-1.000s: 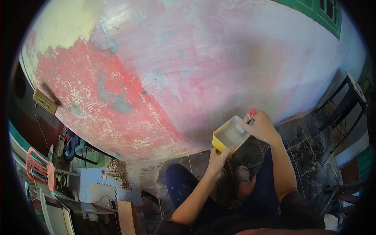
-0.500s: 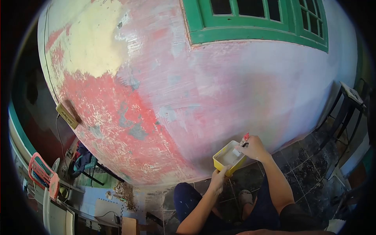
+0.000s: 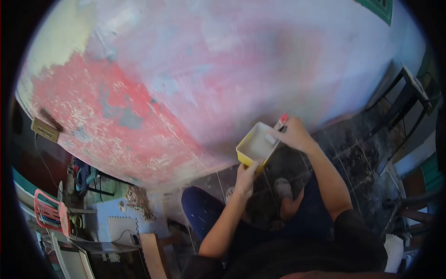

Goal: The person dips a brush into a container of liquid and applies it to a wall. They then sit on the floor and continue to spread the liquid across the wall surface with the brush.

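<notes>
My left forearm is slanting far and rightward from a bent elbow, and my left hand is gripping from the near side, thumb upward, its other fingers mostly hidden from my view. My right forearm is angling far and leftward, bringing my right hand farther out and to the right of the left one, its thumb and fingers pinching together while its back is facing up. Both arms are converging ahead of my bent left knee, the hands staying apart without touching.
</notes>
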{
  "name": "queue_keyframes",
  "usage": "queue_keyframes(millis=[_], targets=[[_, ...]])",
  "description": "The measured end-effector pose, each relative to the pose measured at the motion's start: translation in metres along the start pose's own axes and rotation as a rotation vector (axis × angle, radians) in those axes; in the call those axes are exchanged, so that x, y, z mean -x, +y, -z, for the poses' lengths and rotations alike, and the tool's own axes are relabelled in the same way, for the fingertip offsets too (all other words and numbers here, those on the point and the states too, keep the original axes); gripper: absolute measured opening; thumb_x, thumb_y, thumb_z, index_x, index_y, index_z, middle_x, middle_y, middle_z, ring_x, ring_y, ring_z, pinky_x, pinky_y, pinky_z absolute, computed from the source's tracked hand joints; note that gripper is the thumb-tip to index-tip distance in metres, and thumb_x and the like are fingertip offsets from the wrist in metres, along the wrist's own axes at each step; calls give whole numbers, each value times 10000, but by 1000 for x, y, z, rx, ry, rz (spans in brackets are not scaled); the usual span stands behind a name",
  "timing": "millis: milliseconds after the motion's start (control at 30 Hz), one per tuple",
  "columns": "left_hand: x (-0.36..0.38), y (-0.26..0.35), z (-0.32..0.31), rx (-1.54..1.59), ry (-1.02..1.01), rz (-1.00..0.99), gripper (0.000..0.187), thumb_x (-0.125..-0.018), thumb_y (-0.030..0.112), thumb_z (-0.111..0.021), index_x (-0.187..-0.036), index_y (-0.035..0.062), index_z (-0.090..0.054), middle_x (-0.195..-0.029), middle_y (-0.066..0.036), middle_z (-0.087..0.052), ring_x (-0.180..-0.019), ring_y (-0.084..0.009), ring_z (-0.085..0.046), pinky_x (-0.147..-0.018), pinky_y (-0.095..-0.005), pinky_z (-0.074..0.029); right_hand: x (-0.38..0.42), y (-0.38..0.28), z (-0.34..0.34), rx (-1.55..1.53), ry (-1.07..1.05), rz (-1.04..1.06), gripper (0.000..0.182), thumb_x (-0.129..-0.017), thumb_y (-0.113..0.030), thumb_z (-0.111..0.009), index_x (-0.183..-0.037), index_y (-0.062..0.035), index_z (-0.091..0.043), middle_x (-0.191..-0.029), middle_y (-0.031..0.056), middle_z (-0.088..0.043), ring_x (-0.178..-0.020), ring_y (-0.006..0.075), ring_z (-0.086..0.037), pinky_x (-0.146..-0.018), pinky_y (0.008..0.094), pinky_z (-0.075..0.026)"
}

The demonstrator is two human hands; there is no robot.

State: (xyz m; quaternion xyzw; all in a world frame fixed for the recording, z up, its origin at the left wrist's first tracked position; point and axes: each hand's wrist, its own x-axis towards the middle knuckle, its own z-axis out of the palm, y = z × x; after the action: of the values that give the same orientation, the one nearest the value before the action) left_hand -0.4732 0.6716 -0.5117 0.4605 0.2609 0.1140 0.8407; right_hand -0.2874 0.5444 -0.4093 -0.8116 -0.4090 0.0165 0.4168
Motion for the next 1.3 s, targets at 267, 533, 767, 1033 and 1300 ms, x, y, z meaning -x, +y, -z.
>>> queue_keyframes(millis=[267, 533, 767, 1033, 1300], targets=[[-25, -41, 15, 29, -91, 121, 495, -904, 170, -764, -1313, -10, -550, -1253, -84, -627, -1123, -181, -631, -983, -352, -521, 15, 24, -11, 147, -58, -101, 463, -778, -399, -814, -813, 45, -687, -762, 248, -673, -770, 428, -673, -731, 476, -528], [-53, -87, 41, 50, -49, 245, 475, -914, 33, -671, -1355, -46, -514, -1256, -125, -627, -1154, -239, -640, -1006, -383, -549, 31, 104, -77, 240, -151, -157, 461, -774, -376, -812, -743, 62, -673, -727, 274, -650, -756, 447, -671, -727, 493, -526], [-52, -97, 41, 103, -56, 308, 474, -919, -15, -631, -1363, -91, -484, -1271, -171, -617, -1155, -278, -651, -1005, -387, -576, 38, 106, -72, 197, -113, -205, 477, -759, -356, -818, -716, 88, -650, -682, 271, -638, -720, 451, -671, -679, 462, -532], [-58, -97, 37, 138, -173, 262, 420, -980, 119, -630, -1329, -85, -514, -1296, -168, -615, -1202, -279, -624, -1070, -423, -523, 42, 103, -65, 200, 85, -192, 384, -711, -324, -776, -740, 43, -666, -699, 287, -641, -728, 451, -685, -692, 456, -564], [-52, -73, 13, 165, -141, 245, 335, -972, 76, -626, -1248, -85, -525, -1258, -167, -614, -1166, -282, -642, -1044, -440, -552, 38, 93, -31, -126, 57, -407, 370, -709, -326, -818, -736, 16, -677, -625, 164, -670, -612, 292, -693, -645, 356, -554]])
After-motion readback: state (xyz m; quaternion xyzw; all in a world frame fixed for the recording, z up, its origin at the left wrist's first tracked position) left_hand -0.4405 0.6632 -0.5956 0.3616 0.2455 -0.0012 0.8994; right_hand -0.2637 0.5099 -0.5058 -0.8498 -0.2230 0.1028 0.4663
